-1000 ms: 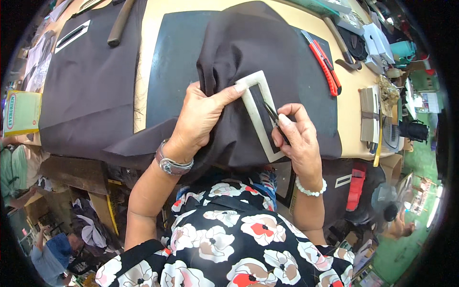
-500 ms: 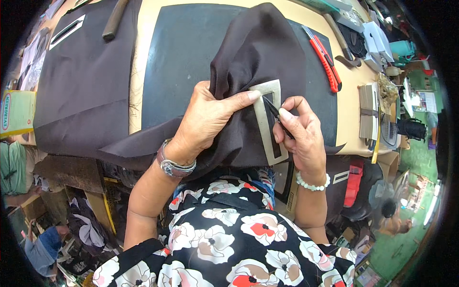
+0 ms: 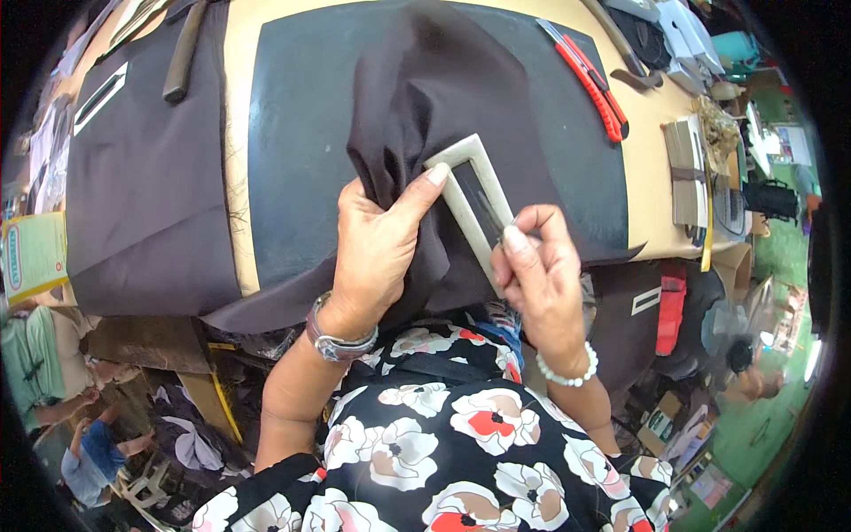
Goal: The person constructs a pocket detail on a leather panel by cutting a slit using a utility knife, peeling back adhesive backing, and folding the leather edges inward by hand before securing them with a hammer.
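Note:
My left hand (image 3: 377,239) is closed on a bunched piece of dark brown cloth (image 3: 470,84). Its thumb presses the top corner of a cream rectangular frame (image 3: 487,182) lying on that cloth. A long narrow slot runs down the middle of the frame, showing dark inside. At the frame's right side, my right hand (image 3: 542,275) pinches a slim dark pointed tool (image 3: 489,211) between thumb and fingers. The tool's tip lies over the slot, and motion blurs it. The frame's lower end is partly hidden behind the right hand.
Under the cloth lies a black cutting mat (image 3: 301,133) on a pale table. A red utility knife (image 3: 594,89) rests at the mat's right. Another dark cloth panel (image 3: 155,186) with a cream frame lies left, beneath a wooden handle (image 3: 184,53). Stacked cards (image 3: 684,173) stand at right.
Cloth and frame have shifted left and tilted more, both hands moving with them. The tool in my right hand is now blurred over the slot. The whole view has also turned slightly.

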`<state>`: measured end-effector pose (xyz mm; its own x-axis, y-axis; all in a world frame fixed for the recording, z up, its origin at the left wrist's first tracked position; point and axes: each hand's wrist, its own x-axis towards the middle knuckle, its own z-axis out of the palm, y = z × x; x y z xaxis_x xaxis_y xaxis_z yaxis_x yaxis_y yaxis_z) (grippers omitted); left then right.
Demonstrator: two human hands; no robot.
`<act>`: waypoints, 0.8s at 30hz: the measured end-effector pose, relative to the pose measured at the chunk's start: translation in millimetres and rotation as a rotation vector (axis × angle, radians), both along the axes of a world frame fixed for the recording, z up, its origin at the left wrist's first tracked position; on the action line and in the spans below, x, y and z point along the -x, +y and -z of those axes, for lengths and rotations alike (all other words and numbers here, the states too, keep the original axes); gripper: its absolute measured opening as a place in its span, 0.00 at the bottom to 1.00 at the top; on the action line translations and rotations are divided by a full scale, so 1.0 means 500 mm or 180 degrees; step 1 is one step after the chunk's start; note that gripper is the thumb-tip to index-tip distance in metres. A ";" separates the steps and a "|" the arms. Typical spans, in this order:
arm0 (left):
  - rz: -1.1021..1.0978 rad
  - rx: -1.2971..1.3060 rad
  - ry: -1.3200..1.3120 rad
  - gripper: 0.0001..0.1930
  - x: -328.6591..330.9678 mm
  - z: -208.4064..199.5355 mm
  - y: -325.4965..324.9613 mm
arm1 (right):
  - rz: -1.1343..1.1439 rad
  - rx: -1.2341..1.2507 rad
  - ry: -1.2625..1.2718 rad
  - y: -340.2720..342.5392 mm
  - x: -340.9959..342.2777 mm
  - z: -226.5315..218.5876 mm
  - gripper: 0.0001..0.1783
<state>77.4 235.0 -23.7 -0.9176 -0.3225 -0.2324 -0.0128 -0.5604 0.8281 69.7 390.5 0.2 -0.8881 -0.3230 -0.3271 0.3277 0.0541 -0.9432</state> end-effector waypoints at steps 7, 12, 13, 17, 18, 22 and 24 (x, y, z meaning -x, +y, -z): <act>-0.0335 -0.0006 0.0122 0.07 -0.013 0.005 0.033 | 0.0592 0.0414 -0.0091 -0.023 -0.048 0.038 0.08; -0.0396 0.0205 0.0007 0.06 -0.024 0.002 0.046 | 0.0732 0.0688 0.0023 -0.036 -0.033 0.036 0.09; -0.0390 0.0254 0.0004 0.06 -0.026 0.000 0.049 | 0.0744 0.0745 0.0035 -0.037 -0.030 0.035 0.10; -0.0338 0.0253 0.0045 0.06 -0.029 -0.012 0.048 | 0.0793 0.0929 0.0013 -0.041 -0.028 0.033 0.10; -0.0307 0.0231 0.0037 0.07 -0.028 -0.012 0.047 | 0.0779 0.0983 -0.0026 -0.039 -0.028 0.034 0.10; -0.0207 -0.0007 -0.0021 0.07 -0.026 -0.012 0.041 | 0.0725 0.1121 -0.0134 -0.034 -0.027 0.034 0.10; -0.0161 -0.0125 -0.0043 0.08 -0.024 -0.011 0.038 | 0.0708 0.1137 -0.0156 -0.033 -0.026 0.036 0.10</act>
